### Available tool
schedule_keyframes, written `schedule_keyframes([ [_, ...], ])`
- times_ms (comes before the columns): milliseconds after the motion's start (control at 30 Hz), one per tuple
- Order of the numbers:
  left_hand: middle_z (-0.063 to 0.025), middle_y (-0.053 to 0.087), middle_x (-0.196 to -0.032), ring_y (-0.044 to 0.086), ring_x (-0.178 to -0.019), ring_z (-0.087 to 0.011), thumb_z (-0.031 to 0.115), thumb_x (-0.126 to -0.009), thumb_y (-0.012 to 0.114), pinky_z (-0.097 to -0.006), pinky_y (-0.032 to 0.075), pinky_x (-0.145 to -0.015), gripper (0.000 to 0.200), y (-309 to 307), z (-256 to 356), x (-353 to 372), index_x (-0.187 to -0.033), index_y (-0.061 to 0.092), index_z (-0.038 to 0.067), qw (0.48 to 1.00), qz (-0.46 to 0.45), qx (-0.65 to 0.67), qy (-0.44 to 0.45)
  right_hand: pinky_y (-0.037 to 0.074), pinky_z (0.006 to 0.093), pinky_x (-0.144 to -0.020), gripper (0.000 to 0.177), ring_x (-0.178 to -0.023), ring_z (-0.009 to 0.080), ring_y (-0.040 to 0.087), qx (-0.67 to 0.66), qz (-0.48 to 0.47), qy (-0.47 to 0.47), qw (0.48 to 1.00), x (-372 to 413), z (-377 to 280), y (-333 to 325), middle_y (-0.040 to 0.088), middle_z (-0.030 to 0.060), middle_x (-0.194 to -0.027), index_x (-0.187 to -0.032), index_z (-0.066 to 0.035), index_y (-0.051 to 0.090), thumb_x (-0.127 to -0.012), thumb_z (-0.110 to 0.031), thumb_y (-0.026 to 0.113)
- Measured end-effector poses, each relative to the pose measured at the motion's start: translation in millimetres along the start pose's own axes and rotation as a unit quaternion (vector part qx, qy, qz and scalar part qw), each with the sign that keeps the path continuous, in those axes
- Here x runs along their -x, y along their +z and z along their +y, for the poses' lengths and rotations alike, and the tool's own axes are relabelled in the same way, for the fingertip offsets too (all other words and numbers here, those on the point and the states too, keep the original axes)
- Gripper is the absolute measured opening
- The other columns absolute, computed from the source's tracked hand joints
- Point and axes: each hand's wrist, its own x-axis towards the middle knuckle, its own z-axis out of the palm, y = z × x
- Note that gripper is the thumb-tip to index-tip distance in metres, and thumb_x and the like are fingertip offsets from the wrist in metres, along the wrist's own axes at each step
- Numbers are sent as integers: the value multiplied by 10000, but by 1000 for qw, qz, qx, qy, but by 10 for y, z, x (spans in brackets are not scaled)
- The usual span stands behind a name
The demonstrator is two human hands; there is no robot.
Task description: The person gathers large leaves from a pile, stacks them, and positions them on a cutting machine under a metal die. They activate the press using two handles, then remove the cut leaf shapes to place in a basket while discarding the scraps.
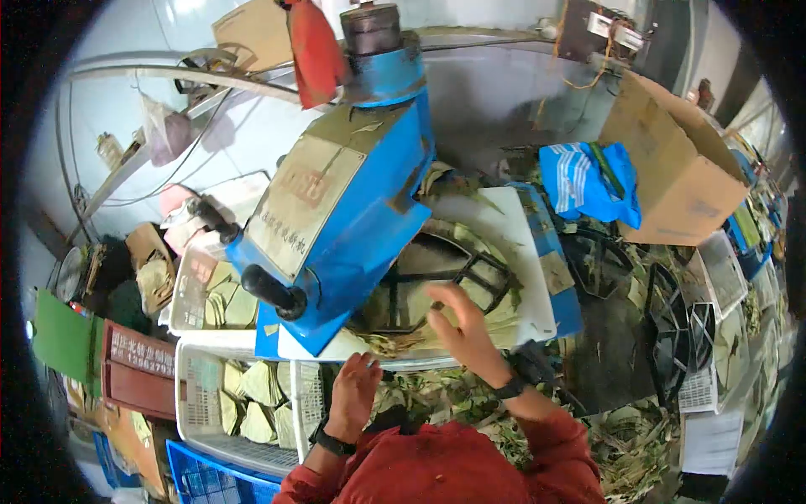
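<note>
A blue press machine (361, 210) with two black-knobbed handles stands over a white board (536, 290). On the board a black metal cutting frame (441, 273) lies on a stack of pale green leaves (502, 329). My right hand (457, 323) is over the near right part of the frame, its fingers apart; whether it touches the frame is unclear. My left hand (357, 386) is at the board's near edge, below the machine head, its fingers curled. What it holds, if anything, is too small to name.
White baskets (197, 395) with cut leaf pieces stand at the left, above a blue crate (210, 479). A cardboard box (672, 160) and blue bag (588, 181) are at the back right. More black frames (667, 328) lie at the right. Leaf scraps (470, 403) cover the near area.
</note>
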Motion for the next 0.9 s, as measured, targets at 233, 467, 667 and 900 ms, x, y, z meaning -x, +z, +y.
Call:
schedule_keyframes([
  [233, -140, 494, -1133, 547, -958, -262, 46, -831, 459, -360, 473, -808, 423, 78, 242, -250, -1236, 364, -31, 989, -25, -13, -145, 420, 447, -863, 474, -1041, 326, 486, 244, -121, -45, 961, 455, 340, 322, 506, 137, -1147, -1179, -48, 492, -736, -170, 612],
  [467, -72, 551, -783, 482, -629, -177, 148, -864, 517, -285, 423, -613, 170, 310, 459, -371, -921, 538, -11, 963, -52, 8, -264, 393, 441, -869, 581, -1036, 333, 452, 337, -127, -40, 932, 468, 390, 549, 462, 134, -1154, -1211, -54, 454, -682, -194, 651],
  [667, -110, 574, -999, 537, -817, -233, 180, -858, 538, -337, 452, -706, 266, 296, 642, -451, -1062, 528, 10, 917, -199, 113, -326, 386, 443, -866, 422, -1022, 371, 481, 333, -197, 146, 911, 261, 257, 626, 520, 212, -1041, -1062, -1, 478, -680, -136, 592],
  [900, -139, 537, -1175, 515, -1065, -255, 190, -884, 504, -346, 431, -855, 396, 590, 706, -589, -1231, 471, 2, 852, -254, -444, -112, 391, 445, -901, 624, -1080, 369, 487, -27, 47, 251, 966, 195, 1320, 638, 500, 245, -1166, -1256, 30, 408, -796, -335, 618],
])
